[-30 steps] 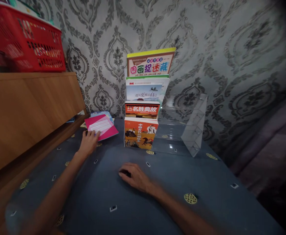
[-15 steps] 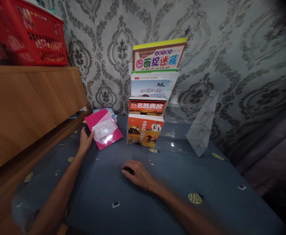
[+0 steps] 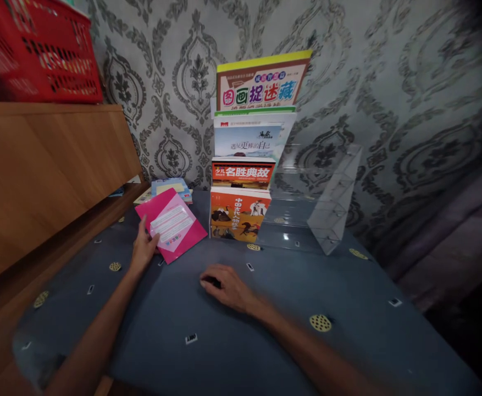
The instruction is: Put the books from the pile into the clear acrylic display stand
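Note:
My left hand (image 3: 143, 246) grips the lower left edge of a thin pink book (image 3: 183, 223), thumb on top. The book tilts just above the table, printed panel facing up. Behind it, a small pile of books (image 3: 170, 187) lies by the wall. My right hand (image 3: 224, 286) rests on the table, fingers loosely curled towards the thumb, with nothing visible in it. Beyond it stands a clear tiered book rack (image 3: 331, 214). Its left side holds an orange book (image 3: 241, 215) in front, a red-orange book (image 3: 243, 175), a pale blue book (image 3: 247, 140) and a tall yellow-topped book (image 3: 261, 82) at the back.
A blue-grey cloth with pineapple prints covers the table (image 3: 265, 341). To the left stands a wooden cabinet (image 3: 55, 176) bearing a red plastic basket (image 3: 59, 55). Patterned wallpaper (image 3: 175, 99) rises behind the rack. A dark curtain-like fabric (image 3: 442, 231) hangs at the right.
My left hand has drawn the pink book slightly nearer and turned it, so more of the pile behind shows. My right hand stays in much the same place. The view has shifted a little.

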